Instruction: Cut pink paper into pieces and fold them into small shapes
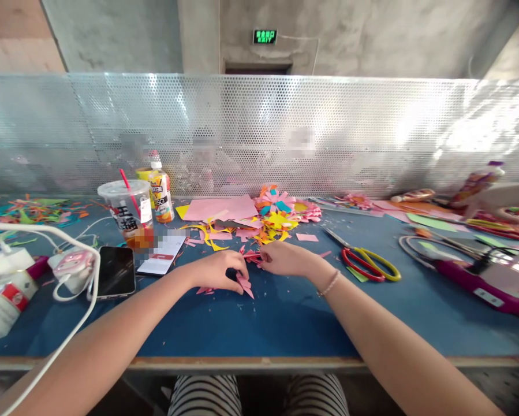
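My left hand [220, 269] is curled, with thumb and fingers closed on a small folded piece of pink paper [245, 285] just above the blue table. Close beside it, my right hand [283, 258] has its fingers pinched together at some narrow darker pink paper strips [252, 256]. The fingertips partly hide these strips. More pink scraps [206, 290] lie under the left palm. Behind the hands is a heap of layered paper flowers [279, 216] in pink, yellow, orange and blue. Scissors [369, 264] with red and yellow handles rest to the right.
On the left stand a drink cup [127, 211] with a red straw and a bottle [161, 193], near two phones [112, 271] and white cables. Pink sheets [220, 207] lie behind. A purple glue gun [484, 289] and another person's hand [497, 202] are at right. A perforated metal screen [242, 133] borders the table.
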`<control>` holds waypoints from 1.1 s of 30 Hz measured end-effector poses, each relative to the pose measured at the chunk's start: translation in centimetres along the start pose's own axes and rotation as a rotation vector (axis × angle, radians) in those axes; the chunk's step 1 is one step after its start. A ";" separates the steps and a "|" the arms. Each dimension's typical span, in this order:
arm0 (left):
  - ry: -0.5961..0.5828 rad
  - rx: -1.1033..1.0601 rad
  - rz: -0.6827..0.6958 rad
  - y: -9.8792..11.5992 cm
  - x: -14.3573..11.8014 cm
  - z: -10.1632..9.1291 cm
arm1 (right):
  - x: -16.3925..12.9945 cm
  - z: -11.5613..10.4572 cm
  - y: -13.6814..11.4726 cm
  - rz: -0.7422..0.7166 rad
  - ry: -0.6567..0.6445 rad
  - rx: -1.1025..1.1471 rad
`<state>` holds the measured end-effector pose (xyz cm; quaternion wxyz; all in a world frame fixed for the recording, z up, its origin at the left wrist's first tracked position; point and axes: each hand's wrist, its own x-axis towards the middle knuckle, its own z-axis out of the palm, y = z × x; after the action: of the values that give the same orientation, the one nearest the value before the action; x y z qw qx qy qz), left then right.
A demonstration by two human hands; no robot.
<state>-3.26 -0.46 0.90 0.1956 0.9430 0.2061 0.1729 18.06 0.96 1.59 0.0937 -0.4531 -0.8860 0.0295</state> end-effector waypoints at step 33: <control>0.314 0.083 -0.297 0.0 0.2 0.1 | 1.3 0.2 -1.2 0.002 0.059 0.410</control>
<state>-3.08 -0.40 0.80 0.1457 0.8710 0.3777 0.2782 16.38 1.31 1.77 0.2097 -0.4263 -0.8578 0.1960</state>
